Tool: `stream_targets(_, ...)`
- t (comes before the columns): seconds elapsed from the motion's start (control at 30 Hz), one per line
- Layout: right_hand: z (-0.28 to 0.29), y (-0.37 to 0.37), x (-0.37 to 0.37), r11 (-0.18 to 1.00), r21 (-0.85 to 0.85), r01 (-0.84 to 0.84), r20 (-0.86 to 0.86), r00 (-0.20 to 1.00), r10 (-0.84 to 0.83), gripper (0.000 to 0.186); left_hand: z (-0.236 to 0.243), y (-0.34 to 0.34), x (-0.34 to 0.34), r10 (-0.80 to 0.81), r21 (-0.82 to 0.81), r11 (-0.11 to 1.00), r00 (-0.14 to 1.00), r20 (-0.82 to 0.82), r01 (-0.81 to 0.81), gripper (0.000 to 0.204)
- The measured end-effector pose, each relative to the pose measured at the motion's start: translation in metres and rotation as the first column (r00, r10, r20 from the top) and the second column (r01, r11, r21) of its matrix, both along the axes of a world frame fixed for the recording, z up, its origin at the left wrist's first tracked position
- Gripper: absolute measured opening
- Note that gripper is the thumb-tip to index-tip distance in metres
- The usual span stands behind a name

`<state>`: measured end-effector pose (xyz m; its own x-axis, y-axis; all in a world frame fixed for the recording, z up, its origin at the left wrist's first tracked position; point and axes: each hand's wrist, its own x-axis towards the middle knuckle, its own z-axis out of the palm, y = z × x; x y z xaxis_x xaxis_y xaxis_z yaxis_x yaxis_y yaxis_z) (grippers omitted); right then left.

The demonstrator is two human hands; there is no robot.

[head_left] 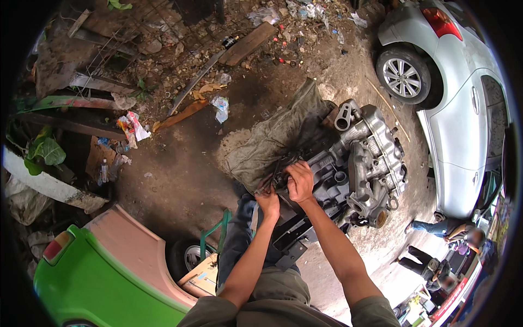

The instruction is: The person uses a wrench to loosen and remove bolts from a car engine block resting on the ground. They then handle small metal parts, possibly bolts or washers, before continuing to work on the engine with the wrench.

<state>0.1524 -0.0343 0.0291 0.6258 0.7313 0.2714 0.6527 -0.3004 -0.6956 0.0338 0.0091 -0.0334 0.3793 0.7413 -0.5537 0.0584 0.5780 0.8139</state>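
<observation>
Both my hands meet over the near left side of a large grey metal engine [376,147]. My left hand [267,201] has its fingers closed around something dark at the edge of the cloth; what it is stays hidden. Just right of it and slightly farther away, my right hand [299,181] is curled closed, knuckles up, and whatever it may hold is covered by the fingers. Dark, thin parts like wiring [283,166] lie right beside the fingers. A greasy olive cloth [261,141] spreads out beyond my hands, along the engine's left side.
A silver car [457,125] stands at the right. At the lower left are a green and pink car body [109,272], a wheel [190,256] and a green metal stand [218,229]. Wooden planks [248,43] and litter lie beyond. Two people [430,267] are at the lower right.
</observation>
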Motion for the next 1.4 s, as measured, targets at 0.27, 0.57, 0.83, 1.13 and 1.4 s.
stream_targets(0.27, 0.003, 0.001, 0.002, 1.000, -0.008, -0.014, -0.006, 1.000, 0.013, 0.030, -0.016, 0.009, -0.003, 0.008, -0.054, 0.999, 0.999, -0.036, -0.010, 0.014)
stream_targets(0.57, 0.003, 0.001, 0.000, 0.999, -0.034, -0.009, -0.025, 1.000, 0.008, 0.027, -0.040, 0.079, 0.021, -0.482, -0.280, 0.851, 0.873, -0.078, 0.444, 0.001)
stream_targets(0.83, 0.005, 0.001, 0.002, 1.000, -0.020, -0.016, -0.022, 1.000, 0.015, 0.027, -0.048, 0.110, 0.039, -0.633, -0.469, 0.690, 0.774, -0.024, 0.550, 0.008)
stream_targets(1.13, 0.003, 0.002, 0.002, 1.000, 0.002, -0.020, -0.031, 0.999, 0.020, 0.028, -0.019, 0.050, 0.000, -0.207, -0.177, 0.966, 0.975, -0.084, 0.190, 0.019)
stream_targets(1.4, 0.000, 0.001, 0.003, 1.000, 0.008, -0.016, 0.000, 1.000, 0.016, 0.030, 0.001, 0.007, 0.007, 0.138, -0.123, 0.983, 0.990, -0.027, -0.140, 0.020)
